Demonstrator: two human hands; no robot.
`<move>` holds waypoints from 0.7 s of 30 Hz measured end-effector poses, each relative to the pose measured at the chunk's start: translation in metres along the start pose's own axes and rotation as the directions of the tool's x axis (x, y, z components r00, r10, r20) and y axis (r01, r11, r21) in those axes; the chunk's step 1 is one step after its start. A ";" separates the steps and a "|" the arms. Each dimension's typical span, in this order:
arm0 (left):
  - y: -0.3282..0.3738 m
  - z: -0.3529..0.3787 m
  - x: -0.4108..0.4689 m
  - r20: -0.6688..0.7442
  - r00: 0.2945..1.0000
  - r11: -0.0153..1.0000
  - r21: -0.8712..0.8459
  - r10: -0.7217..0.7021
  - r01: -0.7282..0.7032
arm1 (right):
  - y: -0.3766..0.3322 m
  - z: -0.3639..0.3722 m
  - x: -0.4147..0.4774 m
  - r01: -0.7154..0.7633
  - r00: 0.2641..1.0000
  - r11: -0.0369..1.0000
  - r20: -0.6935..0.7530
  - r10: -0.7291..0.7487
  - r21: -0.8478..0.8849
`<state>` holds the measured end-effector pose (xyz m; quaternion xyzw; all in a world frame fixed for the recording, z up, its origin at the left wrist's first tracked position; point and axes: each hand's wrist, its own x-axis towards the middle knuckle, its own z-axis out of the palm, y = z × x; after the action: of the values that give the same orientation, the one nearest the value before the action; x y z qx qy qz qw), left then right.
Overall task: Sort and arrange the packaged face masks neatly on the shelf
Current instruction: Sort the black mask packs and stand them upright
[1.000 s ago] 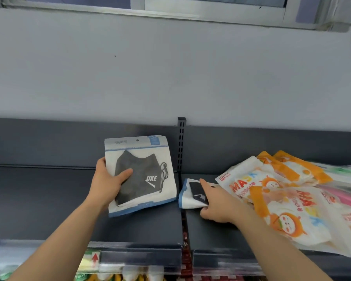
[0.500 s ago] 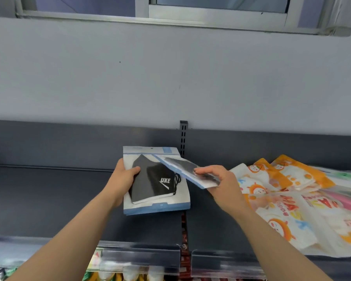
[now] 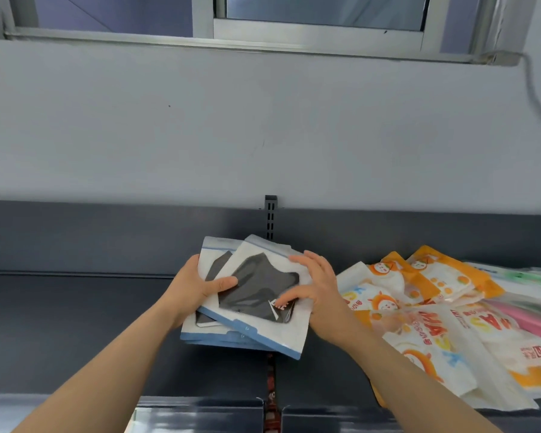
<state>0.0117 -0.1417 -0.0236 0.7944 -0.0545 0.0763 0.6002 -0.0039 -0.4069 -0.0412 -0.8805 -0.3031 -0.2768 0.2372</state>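
Running beneath grey wall [image 3: 138, 126] and window [image 3: 322, 10], dark shelf [image 3: 60, 323] with mask packets [image 3: 256, 292].

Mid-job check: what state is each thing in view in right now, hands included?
Black mask packs, stacked askew, top pack turned against the one beneath.
Left hand, grips the stack's left edge, thumb on the front.
Right hand, fingers and thumb laid flat on the top pack.
Orange mask packs, loose overlapping heap, unsorted, lying on the right part of the shelf.
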 end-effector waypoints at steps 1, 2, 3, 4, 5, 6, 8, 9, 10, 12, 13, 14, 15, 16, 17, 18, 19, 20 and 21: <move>-0.002 0.000 0.000 -0.022 1.000 1.000 -0.016 -0.010 0.010 | 0.005 0.000 0.001 -0.054 0.998 0.998 0.020 0.054 0.012; -0.004 -0.002 0.001 -0.043 0.999 0.999 -0.033 -0.012 0.011 | 0.010 -0.003 0.001 -0.148 0.988 0.987 0.044 0.145 0.064; -0.007 -0.004 0.000 -0.062 0.998 0.999 -0.048 -0.012 0.009 | 0.015 -0.007 0.001 -0.281 0.959 0.944 0.084 0.270 0.170; -0.009 -0.005 -0.001 -0.077 0.997 0.998 -0.067 -0.008 0.003 | 0.018 -0.011 0.002 -0.432 0.902 0.838 0.139 0.409 0.333; -0.011 -0.006 -0.003 -0.088 0.996 0.996 -0.090 -0.003 -0.005 | 0.019 -0.012 0.003 -0.548 0.829 0.672 0.219 0.514 0.497; -0.012 -0.005 -0.005 -0.094 0.996 0.993 -0.120 0.007 -0.019 | 0.018 -0.010 0.005 -0.617 0.765 0.501 0.315 0.561 0.607; -0.012 0.001 -0.008 -0.082 0.996 0.983 -0.179 0.035 -0.049 | 0.011 0.000 0.010 -0.640 0.735 0.326 0.432 0.523 0.695; -0.010 0.005 -0.009 -0.061 0.997 0.975 -0.211 0.056 -0.068 | 0.007 0.003 0.014 -0.606 0.762 0.297 0.430 0.485 0.738; -0.007 0.009 -0.009 -0.034 0.996 0.965 -0.246 0.083 -0.089 | 0.002 0.004 0.018 -0.556 0.790 0.283 0.390 0.473 0.782; 0.000 0.012 -0.009 0.021 0.989 0.945 -0.300 0.143 -0.130 | 0.001 -0.003 0.028 -0.464 0.826 0.295 0.288 0.485 0.835; 0.004 0.012 -0.009 0.045 0.985 0.942 -0.303 0.165 -0.144 | 0.003 -0.008 0.032 -0.435 0.842 0.335 0.246 0.480 0.836; 0.005 0.011 -0.009 0.064 0.982 0.946 -0.285 0.178 -0.153 | 0.004 -0.013 0.034 -0.427 0.856 0.387 0.226 0.466 0.817; 0.005 0.011 -0.009 0.080 0.980 0.955 -0.252 0.181 -0.156 | 0.007 -0.015 0.033 -0.437 0.860 0.424 0.232 0.454 0.793; 0.003 0.013 -0.009 0.090 0.981 0.964 -0.219 0.172 -0.149 | 0.010 -0.014 0.032 -0.459 0.855 0.442 0.248 0.455 0.771; 0.000 0.015 -0.009 0.094 0.984 0.972 -0.194 0.152 -0.132 | 0.012 -0.010 0.028 -0.484 0.843 0.442 0.266 0.468 0.756; -0.003 0.019 -0.010 0.087 0.988 0.976 -0.190 0.127 -0.109 | 0.014 -0.006 0.025 -0.509 0.823 0.418 0.283 0.493 0.752; -0.006 0.023 -0.011 0.069 0.992 0.976 -0.198 0.102 -0.087 | 0.015 -0.001 0.023 -0.532 0.799 0.381 0.298 0.522 0.756; -0.007 0.028 -0.011 0.041 0.996 0.975 -0.208 0.083 -0.073 | 0.015 0.004 0.022 -0.549 0.775 0.347 0.308 0.551 0.760; -0.007 0.032 -0.010 0.011 0.997 0.975 -0.210 0.072 -0.068 | 0.014 0.008 0.022 -0.556 0.760 0.331 0.305 0.575 0.763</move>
<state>0.0052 -0.1706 -0.0408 0.7251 -0.0958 0.0841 0.6767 0.0227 -0.4032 -0.0361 -0.7105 -0.0679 -0.0119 0.7003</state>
